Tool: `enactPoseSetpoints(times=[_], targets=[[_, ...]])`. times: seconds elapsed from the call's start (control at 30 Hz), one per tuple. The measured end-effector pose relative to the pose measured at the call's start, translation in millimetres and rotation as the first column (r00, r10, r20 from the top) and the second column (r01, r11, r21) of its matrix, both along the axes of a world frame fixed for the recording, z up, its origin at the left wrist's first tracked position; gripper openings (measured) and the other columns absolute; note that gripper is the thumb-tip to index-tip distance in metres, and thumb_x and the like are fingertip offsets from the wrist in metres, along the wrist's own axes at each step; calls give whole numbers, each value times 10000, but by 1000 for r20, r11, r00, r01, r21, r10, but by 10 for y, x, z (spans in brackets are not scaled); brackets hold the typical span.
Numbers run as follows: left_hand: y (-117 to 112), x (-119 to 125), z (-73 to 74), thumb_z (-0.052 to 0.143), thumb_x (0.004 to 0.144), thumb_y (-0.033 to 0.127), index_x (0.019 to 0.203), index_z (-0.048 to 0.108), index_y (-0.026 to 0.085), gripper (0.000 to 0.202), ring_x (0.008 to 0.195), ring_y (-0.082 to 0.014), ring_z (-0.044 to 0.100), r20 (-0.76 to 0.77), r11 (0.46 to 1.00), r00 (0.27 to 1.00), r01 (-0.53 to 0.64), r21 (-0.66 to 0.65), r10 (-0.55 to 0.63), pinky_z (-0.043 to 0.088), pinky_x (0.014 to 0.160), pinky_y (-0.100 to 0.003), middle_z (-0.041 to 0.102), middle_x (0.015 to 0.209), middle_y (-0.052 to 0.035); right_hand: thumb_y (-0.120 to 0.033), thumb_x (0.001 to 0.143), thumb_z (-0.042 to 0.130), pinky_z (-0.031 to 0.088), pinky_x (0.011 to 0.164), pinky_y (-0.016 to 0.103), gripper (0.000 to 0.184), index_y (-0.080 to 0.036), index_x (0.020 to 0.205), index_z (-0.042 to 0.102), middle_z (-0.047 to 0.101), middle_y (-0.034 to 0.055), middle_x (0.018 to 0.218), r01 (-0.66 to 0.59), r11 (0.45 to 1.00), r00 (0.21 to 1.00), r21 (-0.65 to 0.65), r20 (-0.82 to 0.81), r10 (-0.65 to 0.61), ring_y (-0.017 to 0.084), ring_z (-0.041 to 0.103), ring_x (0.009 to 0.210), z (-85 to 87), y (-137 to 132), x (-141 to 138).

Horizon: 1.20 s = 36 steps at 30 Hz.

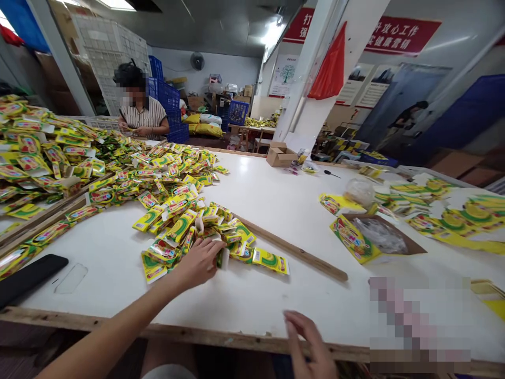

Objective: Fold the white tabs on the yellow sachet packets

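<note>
My left hand (203, 260) reaches into a heap of small yellow cardboard boxes (185, 223) printed with green curved shapes. Its fingers are bent around a small box (223, 259) with a pale open end; the thumb is hidden. Near the front edge of the table, my right hand (310, 347) is held low with thumb and forefinger apart and nothing between them. One flat-lying box (271, 261) sticks out at the right of the heap.
A wooden strip (292, 247) lies right of the heap. Beyond it stands an open display box (355, 239) with clear plastic inside. A black phone (33, 276) lies at left. Across the white table (252, 300), a person (142, 113) sits behind a larger heap (51, 152).
</note>
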<state>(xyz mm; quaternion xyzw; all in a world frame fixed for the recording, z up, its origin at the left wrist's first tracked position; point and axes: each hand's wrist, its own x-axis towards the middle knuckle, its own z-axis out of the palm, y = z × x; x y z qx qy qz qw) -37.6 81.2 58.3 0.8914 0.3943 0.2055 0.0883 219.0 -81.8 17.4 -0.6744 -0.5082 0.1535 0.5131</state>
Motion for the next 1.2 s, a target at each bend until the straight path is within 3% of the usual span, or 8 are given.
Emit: enactPoseSetpoints(times=[0.13,0.23,0.33,0.53,0.83,0.97,1.1,1.2], targets=[[-440,115,-22,720,692,235,1236,523,234,578,1043,-315,569,239,989,962,-114,-95,133,409,912,-435,641,1151,-95,-371,893,555,526,824,310,252,-231,1090,627,660,83,1101,-321,946,938,39,-121,324,232,639,957,86,344,-630],[-682,193,-185,737,686,227,1165,560,224,511,1000,-308,583,375,958,888,-196,-211,265,452,870,-432,650,1073,-97,-325,916,531,519,833,296,244,-226,1138,557,655,77,1086,-431,902,884,34,-186,429,210,641,956,66,468,-823],[-797,227,-364,713,726,218,1144,542,216,451,963,-281,602,479,919,803,-205,-337,354,483,842,-418,648,1034,-92,-321,924,522,531,763,270,228,-222,1129,501,662,63,1000,-412,911,878,19,-259,402,190,658,881,-37,510,-843],[-871,213,-545,565,869,234,1189,501,226,326,825,-195,648,626,880,686,-45,-473,371,530,764,-334,668,996,-58,-329,915,538,517,811,272,210,-216,1090,506,651,66,1022,-341,939,887,51,-312,339,195,644,955,-175,546,-748],[-808,126,-534,602,862,296,1002,664,210,175,857,-212,659,642,842,671,48,-538,371,525,785,-323,707,948,-63,-345,913,533,518,673,246,186,-203,923,652,682,42,863,-498,867,840,-13,-254,478,189,637,785,-60,666,-763],[-764,161,-552,636,837,307,883,673,189,131,971,-235,638,707,816,578,116,-566,408,506,854,-334,694,966,-73,-322,907,539,498,751,270,194,-197,820,659,665,49,864,-477,877,855,53,-200,478,193,625,821,-72,708,-788],[-756,222,-569,662,824,296,1010,578,210,222,872,-200,652,799,793,410,239,-560,440,518,803,-318,680,921,-45,-310,902,556,509,763,272,167,-203,1024,598,661,46,934,-408,910,865,70,-291,410,189,641,860,-137,701,-809],[-773,229,-539,636,845,283,1033,579,211,210,914,-205,648,795,804,437,225,-550,422,510,832,-326,678,964,-57,-296,909,544,510,798,285,198,-206,1078,593,665,59,990,-428,902,857,63,-288,427,197,642,909,-139,682,-808]])
